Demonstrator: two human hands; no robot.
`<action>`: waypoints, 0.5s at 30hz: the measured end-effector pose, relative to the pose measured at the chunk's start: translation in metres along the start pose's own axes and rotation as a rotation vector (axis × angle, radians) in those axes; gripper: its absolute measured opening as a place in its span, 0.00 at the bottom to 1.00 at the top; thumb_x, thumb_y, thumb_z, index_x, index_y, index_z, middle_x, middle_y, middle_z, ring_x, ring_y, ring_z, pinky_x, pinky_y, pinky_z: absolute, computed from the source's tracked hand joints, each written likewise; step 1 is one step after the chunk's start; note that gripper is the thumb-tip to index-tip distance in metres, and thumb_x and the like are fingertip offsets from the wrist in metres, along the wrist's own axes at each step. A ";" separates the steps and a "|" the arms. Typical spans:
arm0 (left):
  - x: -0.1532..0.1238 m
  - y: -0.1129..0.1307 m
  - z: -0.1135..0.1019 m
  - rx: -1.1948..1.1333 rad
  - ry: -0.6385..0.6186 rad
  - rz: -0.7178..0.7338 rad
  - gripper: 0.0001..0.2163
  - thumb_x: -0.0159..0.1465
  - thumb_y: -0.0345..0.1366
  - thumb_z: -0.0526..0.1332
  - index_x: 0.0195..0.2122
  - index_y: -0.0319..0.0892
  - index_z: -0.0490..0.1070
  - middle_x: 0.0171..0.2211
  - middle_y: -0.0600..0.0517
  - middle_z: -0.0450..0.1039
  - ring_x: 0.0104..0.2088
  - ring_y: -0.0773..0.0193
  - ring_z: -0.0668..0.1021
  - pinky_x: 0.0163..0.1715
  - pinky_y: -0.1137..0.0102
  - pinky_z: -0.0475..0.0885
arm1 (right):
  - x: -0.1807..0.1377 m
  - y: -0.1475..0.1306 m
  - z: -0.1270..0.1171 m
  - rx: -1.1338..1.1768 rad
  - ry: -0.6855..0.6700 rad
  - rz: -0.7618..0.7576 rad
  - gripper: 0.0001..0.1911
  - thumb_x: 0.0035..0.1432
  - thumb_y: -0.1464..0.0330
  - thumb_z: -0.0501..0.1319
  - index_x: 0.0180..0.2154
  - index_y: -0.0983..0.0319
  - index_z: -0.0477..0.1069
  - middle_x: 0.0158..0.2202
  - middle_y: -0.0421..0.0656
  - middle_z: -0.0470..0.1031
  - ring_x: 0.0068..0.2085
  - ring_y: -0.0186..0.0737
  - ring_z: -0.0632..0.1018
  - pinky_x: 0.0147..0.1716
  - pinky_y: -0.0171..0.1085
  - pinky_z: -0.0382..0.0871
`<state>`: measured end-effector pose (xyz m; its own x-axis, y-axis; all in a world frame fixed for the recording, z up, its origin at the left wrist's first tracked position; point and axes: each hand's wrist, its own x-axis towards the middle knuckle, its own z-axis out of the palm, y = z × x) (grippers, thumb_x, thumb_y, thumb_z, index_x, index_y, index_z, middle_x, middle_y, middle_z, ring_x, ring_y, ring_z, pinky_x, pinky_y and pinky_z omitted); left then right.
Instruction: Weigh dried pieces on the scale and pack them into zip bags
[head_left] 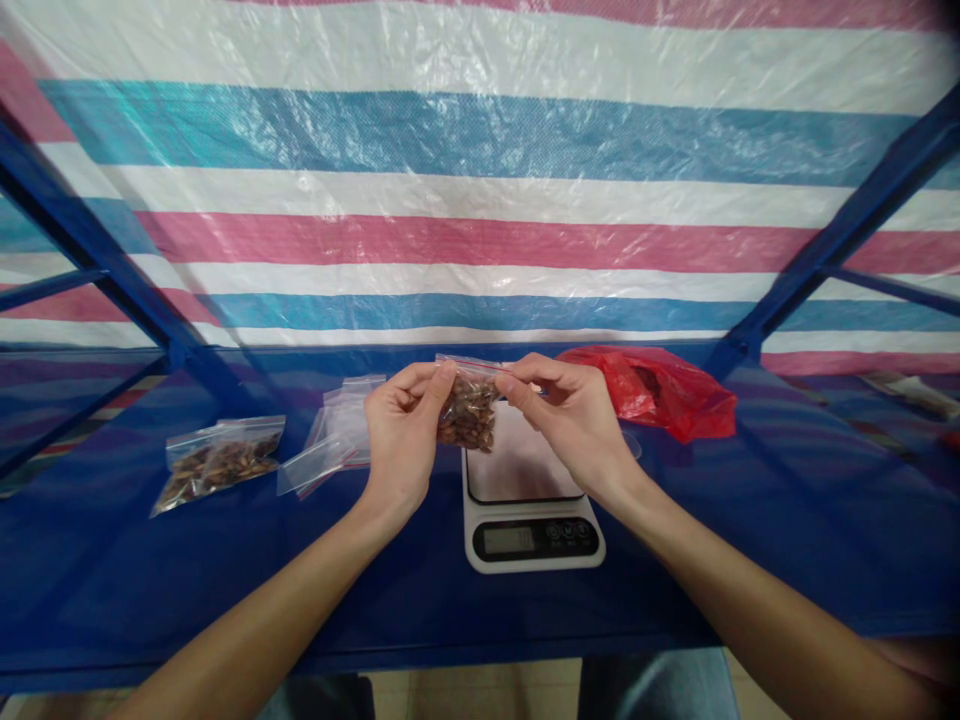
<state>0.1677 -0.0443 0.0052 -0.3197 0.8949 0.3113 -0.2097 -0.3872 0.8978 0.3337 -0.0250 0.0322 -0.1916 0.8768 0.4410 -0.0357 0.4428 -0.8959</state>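
Note:
Between my two hands hangs a clear zip bag [469, 412] with small brown dried pieces in its lower part. My left hand [405, 430] pinches its upper left edge, thumb in front. At the top right corner, the thumb and fingers of my right hand [566, 415] close on the zip strip. The bag is above the back left part of a white kitchen scale [529, 470], whose display shows digits too faint to read. Left of my left hand lie several flat clear zip bags [337, 430], overlapping each other.
Two or so filled zip bags [221, 462] lie at the left of the blue table [360, 610]. A crumpled red plastic bag [660, 395] sits behind my right hand. Blue frame posts [847, 220] rise on both sides before a striped plastic sheet [480, 240].

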 end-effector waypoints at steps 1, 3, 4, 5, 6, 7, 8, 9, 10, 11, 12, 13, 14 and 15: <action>0.000 0.000 0.000 -0.002 0.004 0.006 0.12 0.64 0.45 0.72 0.36 0.41 0.82 0.32 0.50 0.85 0.29 0.63 0.84 0.31 0.71 0.79 | 0.000 0.000 0.000 0.013 0.016 0.008 0.10 0.58 0.60 0.73 0.31 0.59 0.83 0.29 0.41 0.79 0.32 0.37 0.76 0.33 0.38 0.71; 0.000 0.001 0.001 -0.007 0.000 0.027 0.11 0.64 0.44 0.73 0.36 0.41 0.83 0.33 0.49 0.85 0.31 0.62 0.84 0.33 0.71 0.79 | -0.001 0.001 0.001 0.041 0.046 0.027 0.09 0.57 0.60 0.74 0.31 0.59 0.84 0.28 0.40 0.79 0.30 0.37 0.75 0.30 0.38 0.70; -0.001 0.001 0.002 -0.011 -0.007 0.037 0.10 0.64 0.43 0.73 0.36 0.41 0.83 0.33 0.49 0.85 0.32 0.62 0.84 0.34 0.72 0.79 | -0.001 0.001 0.001 0.054 0.060 0.033 0.08 0.56 0.61 0.74 0.31 0.58 0.84 0.28 0.40 0.78 0.30 0.37 0.75 0.30 0.37 0.70; -0.001 0.002 0.002 -0.017 -0.017 0.045 0.10 0.64 0.43 0.72 0.36 0.41 0.83 0.34 0.49 0.86 0.32 0.63 0.84 0.34 0.72 0.79 | -0.001 0.001 0.001 0.065 0.070 0.036 0.08 0.56 0.61 0.74 0.31 0.58 0.84 0.28 0.40 0.78 0.29 0.36 0.75 0.29 0.37 0.70; -0.001 0.003 0.002 -0.025 -0.028 0.050 0.09 0.65 0.42 0.72 0.36 0.41 0.84 0.34 0.49 0.86 0.32 0.64 0.84 0.35 0.72 0.79 | -0.001 0.001 0.002 0.074 0.076 0.037 0.07 0.56 0.62 0.74 0.31 0.58 0.84 0.28 0.40 0.78 0.29 0.36 0.74 0.30 0.37 0.70; -0.002 0.003 0.003 -0.033 -0.040 0.052 0.09 0.65 0.42 0.71 0.37 0.41 0.84 0.34 0.49 0.86 0.32 0.64 0.84 0.35 0.73 0.78 | -0.001 0.000 0.002 0.080 0.076 0.037 0.07 0.56 0.62 0.74 0.31 0.59 0.83 0.27 0.40 0.78 0.29 0.36 0.74 0.30 0.37 0.70; -0.002 0.004 0.003 -0.043 -0.054 0.051 0.09 0.66 0.42 0.71 0.37 0.41 0.84 0.35 0.49 0.85 0.32 0.65 0.83 0.35 0.74 0.78 | -0.001 0.000 0.002 0.085 0.073 0.036 0.08 0.56 0.62 0.74 0.30 0.59 0.82 0.27 0.40 0.78 0.29 0.36 0.74 0.31 0.37 0.70; -0.003 0.004 0.003 -0.051 -0.069 0.050 0.08 0.66 0.41 0.70 0.38 0.42 0.84 0.35 0.50 0.85 0.33 0.66 0.83 0.36 0.74 0.78 | -0.001 0.000 0.003 0.087 0.067 0.032 0.08 0.57 0.62 0.73 0.29 0.59 0.81 0.28 0.39 0.78 0.29 0.35 0.74 0.31 0.37 0.70; -0.003 0.004 0.003 -0.054 -0.084 0.046 0.08 0.67 0.41 0.70 0.38 0.42 0.84 0.35 0.50 0.85 0.33 0.66 0.83 0.36 0.74 0.77 | -0.001 0.001 0.003 0.088 0.062 0.025 0.09 0.57 0.63 0.73 0.29 0.60 0.80 0.28 0.39 0.77 0.29 0.35 0.74 0.32 0.37 0.70; -0.003 0.004 0.002 -0.053 -0.097 0.039 0.09 0.67 0.42 0.70 0.38 0.42 0.84 0.36 0.50 0.85 0.34 0.66 0.83 0.37 0.75 0.77 | -0.001 0.001 0.003 0.088 0.059 0.019 0.10 0.58 0.63 0.73 0.28 0.60 0.79 0.28 0.39 0.77 0.29 0.34 0.74 0.32 0.37 0.70; -0.003 0.004 0.002 -0.046 -0.102 0.029 0.09 0.67 0.42 0.69 0.39 0.42 0.84 0.37 0.49 0.85 0.35 0.66 0.83 0.37 0.75 0.77 | -0.001 0.001 0.003 0.091 0.060 0.014 0.10 0.58 0.63 0.72 0.28 0.60 0.78 0.28 0.39 0.77 0.29 0.34 0.74 0.32 0.36 0.70; -0.003 0.004 0.002 -0.037 -0.098 0.017 0.10 0.68 0.43 0.69 0.39 0.41 0.84 0.38 0.49 0.85 0.36 0.66 0.83 0.37 0.75 0.77 | -0.001 0.002 0.002 0.096 0.062 0.014 0.10 0.59 0.64 0.72 0.28 0.60 0.77 0.28 0.38 0.77 0.29 0.33 0.73 0.32 0.36 0.70; -0.003 0.005 0.002 -0.028 -0.084 0.005 0.11 0.67 0.44 0.69 0.39 0.41 0.84 0.38 0.48 0.85 0.36 0.65 0.83 0.36 0.74 0.77 | -0.001 0.002 0.002 0.102 0.068 0.016 0.11 0.60 0.64 0.71 0.28 0.60 0.77 0.27 0.38 0.76 0.28 0.32 0.73 0.32 0.35 0.69; -0.002 0.005 0.002 -0.020 -0.062 -0.001 0.11 0.67 0.45 0.70 0.39 0.41 0.84 0.38 0.48 0.85 0.36 0.65 0.83 0.35 0.74 0.77 | -0.001 0.002 0.002 0.105 0.074 0.022 0.10 0.60 0.63 0.71 0.28 0.60 0.76 0.27 0.37 0.76 0.28 0.32 0.72 0.32 0.35 0.69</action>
<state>0.1691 -0.0474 0.0095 -0.2612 0.9073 0.3295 -0.2287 -0.3898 0.8921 0.3318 -0.0256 0.0301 -0.1204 0.8993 0.4204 -0.1358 0.4046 -0.9044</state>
